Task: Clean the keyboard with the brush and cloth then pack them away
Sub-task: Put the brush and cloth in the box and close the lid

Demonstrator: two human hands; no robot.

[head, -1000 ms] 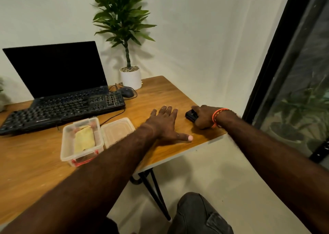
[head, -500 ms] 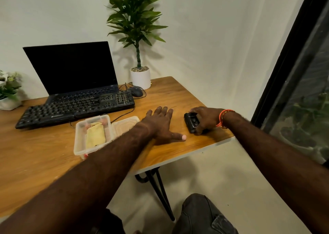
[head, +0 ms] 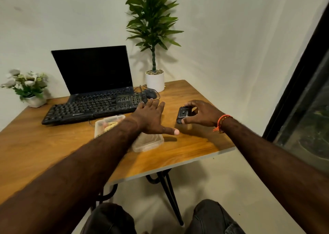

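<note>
The black keyboard point(head: 92, 107) lies in front of an open laptop point(head: 94, 70) at the back of the wooden table point(head: 187, 150). A clear plastic container point(head: 101, 125) holds a yellow cloth point(head: 109, 125), partly hidden by my left forearm. Its clear lid point(head: 149, 142) lies beside it on the right. My left hand point(head: 153, 118) is spread flat with the fingers apart, holding nothing, just right of the container and near the keyboard's right end. My right hand point(head: 203, 114) grips a small black device point(head: 183, 115) by its sides. I see no brush.
A black mouse point(head: 151, 93) with its cable sits behind the keyboard's right end. A tall plant in a white pot point(head: 154, 80) stands at the back, and a small flower pot point(head: 34, 101) at the far left. The table's right edge runs close to a dark window frame point(head: 292, 94).
My right hand has gone from covering the black device to gripping its sides with raised fingers. My left hand has shifted toward the keyboard's end. The view has swung to the left.
</note>
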